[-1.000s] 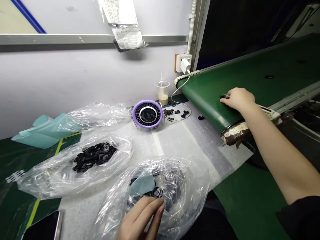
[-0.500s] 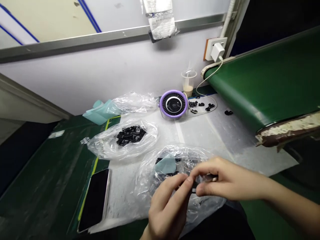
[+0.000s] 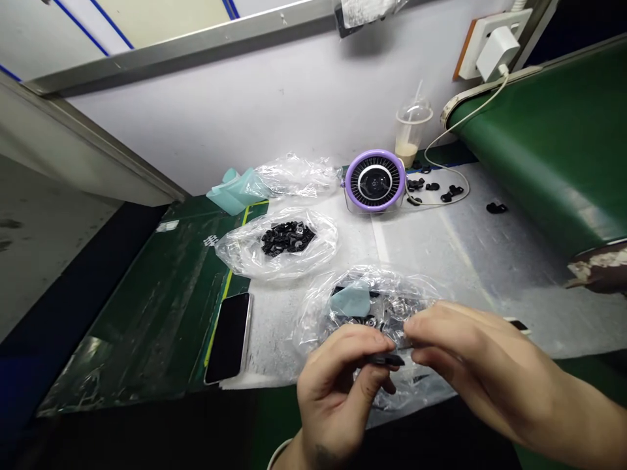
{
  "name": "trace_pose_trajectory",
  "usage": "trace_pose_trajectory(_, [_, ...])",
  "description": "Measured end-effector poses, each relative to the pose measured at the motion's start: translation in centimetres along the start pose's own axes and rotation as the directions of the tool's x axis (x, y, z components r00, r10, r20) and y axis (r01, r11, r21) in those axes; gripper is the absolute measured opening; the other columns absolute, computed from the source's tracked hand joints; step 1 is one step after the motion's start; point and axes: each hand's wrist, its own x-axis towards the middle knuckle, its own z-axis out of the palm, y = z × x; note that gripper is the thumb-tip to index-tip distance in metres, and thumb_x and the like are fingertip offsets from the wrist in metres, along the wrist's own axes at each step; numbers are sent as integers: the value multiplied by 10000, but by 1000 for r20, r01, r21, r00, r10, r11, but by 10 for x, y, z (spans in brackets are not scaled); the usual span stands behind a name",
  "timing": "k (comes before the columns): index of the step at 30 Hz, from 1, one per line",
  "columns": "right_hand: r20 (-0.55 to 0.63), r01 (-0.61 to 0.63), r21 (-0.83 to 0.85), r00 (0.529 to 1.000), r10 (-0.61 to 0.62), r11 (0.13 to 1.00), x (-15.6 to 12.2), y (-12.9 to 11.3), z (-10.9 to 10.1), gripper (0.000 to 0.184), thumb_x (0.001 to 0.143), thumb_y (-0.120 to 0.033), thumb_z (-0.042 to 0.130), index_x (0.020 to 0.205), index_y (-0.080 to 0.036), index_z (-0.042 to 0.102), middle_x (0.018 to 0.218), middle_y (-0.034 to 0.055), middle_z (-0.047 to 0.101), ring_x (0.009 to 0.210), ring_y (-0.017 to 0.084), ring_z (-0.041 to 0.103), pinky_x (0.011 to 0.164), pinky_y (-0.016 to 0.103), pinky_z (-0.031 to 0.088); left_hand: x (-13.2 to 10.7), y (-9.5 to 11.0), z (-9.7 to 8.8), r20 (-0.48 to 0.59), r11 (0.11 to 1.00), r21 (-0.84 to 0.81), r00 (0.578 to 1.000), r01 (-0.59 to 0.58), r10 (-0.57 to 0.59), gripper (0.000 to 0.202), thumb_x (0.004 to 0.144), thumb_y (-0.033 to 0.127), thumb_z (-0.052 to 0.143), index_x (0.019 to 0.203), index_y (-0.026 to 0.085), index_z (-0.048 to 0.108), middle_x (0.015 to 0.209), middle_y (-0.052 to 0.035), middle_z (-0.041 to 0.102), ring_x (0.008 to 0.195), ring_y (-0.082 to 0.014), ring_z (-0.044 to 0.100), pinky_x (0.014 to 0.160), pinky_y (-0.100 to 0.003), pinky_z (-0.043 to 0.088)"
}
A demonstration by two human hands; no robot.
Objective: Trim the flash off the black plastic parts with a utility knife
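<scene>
My left hand (image 3: 337,385) pinches a small black plastic part (image 3: 386,360) between thumb and fingers, above an open clear plastic bag (image 3: 313,307). Close beside it on the right, my right hand (image 3: 480,359) has its fingers curled, with the tips near the part. What those fingers hold is hidden from this side. Inside the bag lie more dark parts and a light-blue piece (image 3: 350,300). Just behind my right hand shows a small dark item with a pale edge (image 3: 518,325); whether it is held or lying on the table I cannot tell.
Another clear bag (image 3: 230,251) holds a heap of black parts (image 3: 288,239). A phone (image 3: 228,338) lies at left. Behind stand a purple round fan (image 3: 375,181) and a plastic cup (image 3: 411,134). Loose black parts (image 3: 451,192) lie near a cable; a green conveyor (image 3: 548,143) borders the right.
The view has shifted, so the bench things sit further right or higher. My right fingertips have drawn apart from my left hand, and the black part now shows clearly in my left.
</scene>
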Motion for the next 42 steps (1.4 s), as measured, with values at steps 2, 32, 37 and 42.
trace_pose_trajectory(2, [1, 30, -45, 1000, -29, 999, -5, -1, 1, 294, 1029, -58, 416, 1258, -175, 558, 1048, 80, 716, 868, 164, 654, 776, 286, 537, 1, 0, 0, -7, 998, 40, 999, -37, 38, 299, 968, 38, 656, 1198, 201, 757, 1040, -52, 702, 728, -99, 698, 590, -172, 647])
trace_pose_trajectory(32, [-36, 12, -225, 999, -21, 974, -3, -11, 4, 170, 1016, -103, 549, 1000, -177, 701, 857, 57, 679, 719, 179, 484, 639, 315, 368, 5, 1, -3, -1, 920, 312, 968, -238, 251, 208, 938, 31, 699, 1103, 145, 755, 1001, -56, 785, 890, -143, 757, 800, -224, 649])
trace_pose_trajectory(37, [-18, 17, -224, 1000, -22, 974, -4, -11, 4, 164, 1022, -100, 544, 1022, -168, 693, 842, 50, 690, 702, 171, 482, 628, 314, 363, 5, 1, -3, 8, 917, 320, 969, -238, 249, 186, 952, 40, 689, 1095, 139, 755, 985, -57, 786, 886, -145, 759, 789, -228, 651])
trace_pose_trajectory(42, [-81, 27, -287, 995, -53, 957, 0, -14, 1, 186, 1014, -120, 557, 941, -177, 719, 797, 33, 683, 657, 161, 502, 592, 316, 373, 6, 0, -3, -4, 910, 342, 968, -234, 250, 191, 949, 58, 693, 1088, 169, 761, 954, -52, 792, 846, -163, 763, 743, -252, 659])
